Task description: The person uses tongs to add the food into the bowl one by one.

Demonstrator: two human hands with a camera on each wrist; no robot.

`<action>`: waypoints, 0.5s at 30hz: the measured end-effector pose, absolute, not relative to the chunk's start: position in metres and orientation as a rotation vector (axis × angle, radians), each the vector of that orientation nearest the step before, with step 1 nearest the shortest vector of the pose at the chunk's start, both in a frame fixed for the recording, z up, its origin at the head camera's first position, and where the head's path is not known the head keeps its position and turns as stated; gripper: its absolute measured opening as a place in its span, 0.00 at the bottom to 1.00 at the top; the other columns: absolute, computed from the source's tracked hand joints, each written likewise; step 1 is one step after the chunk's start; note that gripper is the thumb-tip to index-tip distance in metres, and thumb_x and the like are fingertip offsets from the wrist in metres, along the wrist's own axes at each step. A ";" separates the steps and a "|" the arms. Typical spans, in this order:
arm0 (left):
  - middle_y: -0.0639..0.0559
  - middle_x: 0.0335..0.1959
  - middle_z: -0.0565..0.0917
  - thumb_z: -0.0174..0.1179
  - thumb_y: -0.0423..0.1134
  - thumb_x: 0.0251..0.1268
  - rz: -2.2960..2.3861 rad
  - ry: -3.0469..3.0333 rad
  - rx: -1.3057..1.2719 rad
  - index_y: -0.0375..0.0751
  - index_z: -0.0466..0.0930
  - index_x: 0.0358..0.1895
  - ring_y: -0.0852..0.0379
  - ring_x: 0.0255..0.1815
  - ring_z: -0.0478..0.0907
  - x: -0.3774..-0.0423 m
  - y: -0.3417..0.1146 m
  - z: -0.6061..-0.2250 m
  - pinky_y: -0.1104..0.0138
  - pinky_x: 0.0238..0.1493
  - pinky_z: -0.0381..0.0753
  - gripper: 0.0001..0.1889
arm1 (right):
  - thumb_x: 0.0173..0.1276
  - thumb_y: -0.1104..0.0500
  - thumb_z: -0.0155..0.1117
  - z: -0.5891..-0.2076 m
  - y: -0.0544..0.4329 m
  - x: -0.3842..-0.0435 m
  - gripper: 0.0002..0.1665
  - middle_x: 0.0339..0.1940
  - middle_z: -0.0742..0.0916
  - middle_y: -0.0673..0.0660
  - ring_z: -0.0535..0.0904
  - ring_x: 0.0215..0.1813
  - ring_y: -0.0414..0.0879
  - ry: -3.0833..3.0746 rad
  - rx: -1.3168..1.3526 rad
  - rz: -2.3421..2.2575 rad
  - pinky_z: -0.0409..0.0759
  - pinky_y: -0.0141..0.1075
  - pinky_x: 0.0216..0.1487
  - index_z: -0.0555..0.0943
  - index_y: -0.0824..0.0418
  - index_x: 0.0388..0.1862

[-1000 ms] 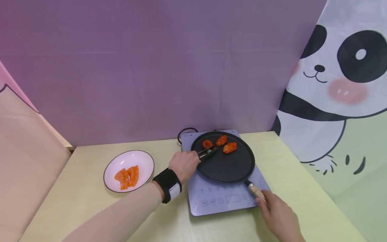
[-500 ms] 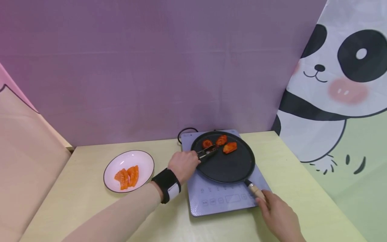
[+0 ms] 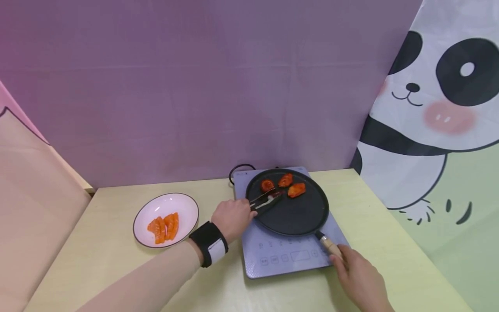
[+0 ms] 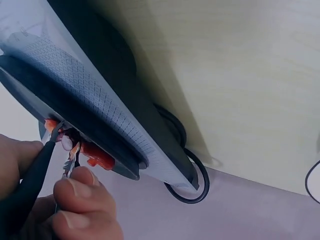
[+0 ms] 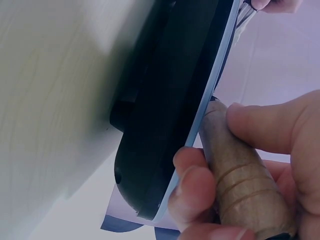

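My left hand grips metal tongs with dark handles, reaching over the black frying pan. The tong tips stand apart, close by a dark reddish bit whose kind I cannot tell. Around them in the pan lie reddish-orange food pieces: a round one, one at the back and one to the right. In the left wrist view the tongs show beside a red piece. My right hand holds the pan's wooden handle, fingers and thumb wrapped round it.
The pan sits on a flat grey induction cooktop with a black cord at its back left. On the left, a white dark-rimmed plate bears orange salmon slices. A purple curtain hangs behind the table.
My left hand has drawn slightly left and back with the tongs, whose arms now look wider apart. The right hand, pan and food pieces stay in place.
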State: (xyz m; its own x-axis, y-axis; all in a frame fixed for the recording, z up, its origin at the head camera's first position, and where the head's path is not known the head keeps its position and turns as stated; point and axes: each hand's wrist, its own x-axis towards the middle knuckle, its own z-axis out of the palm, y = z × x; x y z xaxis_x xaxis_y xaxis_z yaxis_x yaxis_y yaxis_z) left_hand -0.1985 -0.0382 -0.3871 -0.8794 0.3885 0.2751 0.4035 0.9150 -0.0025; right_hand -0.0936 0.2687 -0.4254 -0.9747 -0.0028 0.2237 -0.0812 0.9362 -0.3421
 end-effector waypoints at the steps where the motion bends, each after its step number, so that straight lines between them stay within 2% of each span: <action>1: 0.51 0.19 0.79 0.59 0.54 0.65 -0.094 -2.811 -0.587 0.41 0.77 0.26 0.53 0.18 0.77 -0.198 -0.039 -0.387 0.59 0.18 0.73 0.19 | 0.66 0.53 0.64 -0.425 0.269 -0.094 0.14 0.24 0.77 0.50 0.71 0.24 0.45 -2.870 0.065 0.520 0.69 0.44 0.23 0.78 0.60 0.45; 15: 0.52 0.19 0.78 0.58 0.54 0.65 -0.183 -2.854 -0.558 0.42 0.77 0.25 0.52 0.18 0.77 -0.189 -0.039 -0.385 0.59 0.18 0.73 0.19 | 0.67 0.52 0.63 -0.426 0.269 -0.093 0.14 0.23 0.76 0.49 0.70 0.24 0.45 -2.872 0.064 0.530 0.68 0.44 0.23 0.78 0.60 0.45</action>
